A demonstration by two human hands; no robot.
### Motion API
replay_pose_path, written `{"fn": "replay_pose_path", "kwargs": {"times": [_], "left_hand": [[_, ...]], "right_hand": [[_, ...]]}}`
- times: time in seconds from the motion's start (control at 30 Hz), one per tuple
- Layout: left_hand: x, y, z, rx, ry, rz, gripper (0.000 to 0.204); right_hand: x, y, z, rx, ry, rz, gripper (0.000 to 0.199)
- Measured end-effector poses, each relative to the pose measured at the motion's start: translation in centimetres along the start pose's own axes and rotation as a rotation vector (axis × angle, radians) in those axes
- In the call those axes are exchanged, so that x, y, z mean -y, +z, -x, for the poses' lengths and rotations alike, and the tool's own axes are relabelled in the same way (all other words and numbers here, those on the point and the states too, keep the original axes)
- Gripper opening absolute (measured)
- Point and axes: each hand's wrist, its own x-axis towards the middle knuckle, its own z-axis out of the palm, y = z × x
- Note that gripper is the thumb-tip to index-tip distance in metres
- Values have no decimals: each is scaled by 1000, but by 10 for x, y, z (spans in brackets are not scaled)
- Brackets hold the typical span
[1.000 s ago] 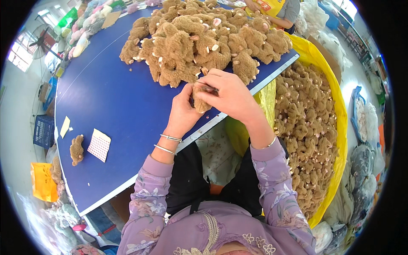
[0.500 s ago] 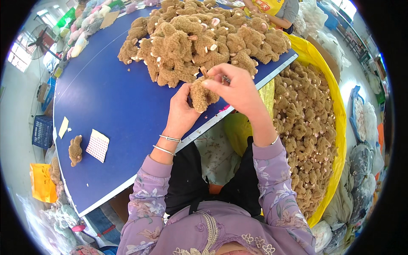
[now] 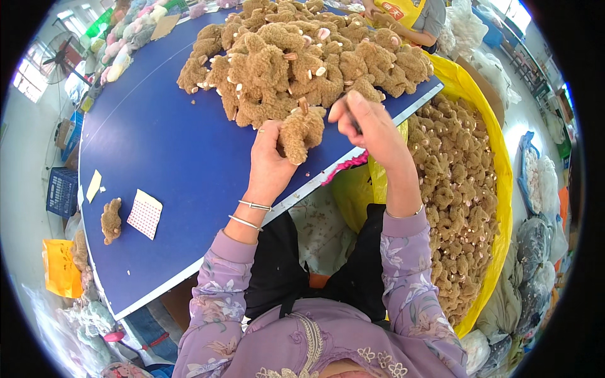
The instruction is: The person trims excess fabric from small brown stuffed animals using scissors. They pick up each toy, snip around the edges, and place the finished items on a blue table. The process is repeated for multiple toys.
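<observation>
My left hand (image 3: 271, 151) is closed around a small brown curly plush toy (image 3: 299, 140), held over the table's near edge. A short tan tab (image 3: 304, 106) sticks up from the plush's top. To its right, apart from it, my right hand (image 3: 372, 126) is curled round a small dark tool (image 3: 355, 123); its kind is too blurred to tell. Below that hand a bright pink twisted cord (image 3: 345, 166) runs along the table edge. Just beyond both hands rises a heap of similar brown plush pieces (image 3: 261, 66) with pale pink bits.
At right stands a big yellow bag (image 3: 504, 189) full of brown plush pieces. On the blue table (image 3: 170, 145) lie a single plush (image 3: 111, 220), a dotted sheet (image 3: 145, 214) and a yellow slip (image 3: 94, 186). Across the table is another person (image 3: 403, 22).
My right hand has drawn back from the plush to the right, the dark tool still in it. More of the pink cord shows. My left hand keeps its hold on the plush.
</observation>
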Motion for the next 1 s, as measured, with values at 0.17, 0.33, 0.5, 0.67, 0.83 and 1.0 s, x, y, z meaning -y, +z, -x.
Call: {"fn": "replay_pose_path", "kwargs": {"times": [0.17,0.33,0.5,0.67,0.83,1.0], "left_hand": [[1,0,-2,-49,12,59,32],[-5,-1,0,-62,85,-23,33],[-6,-1,-1,-55,122,-102,33],[-6,0,-1,-74,206,-144,32],[-12,-1,-1,-61,195,-154,33],[-2,-1,-1,-37,153,-105,30]], "right_hand": [[-18,7,0,123,-191,611,37],[-11,12,-1,76,-196,673,35],[-15,16,-1,65,-294,723,36],[-15,19,-2,53,-309,784,36],[-15,19,-2,60,-275,805,36],[-20,20,-5,13,-323,584,31]]}}
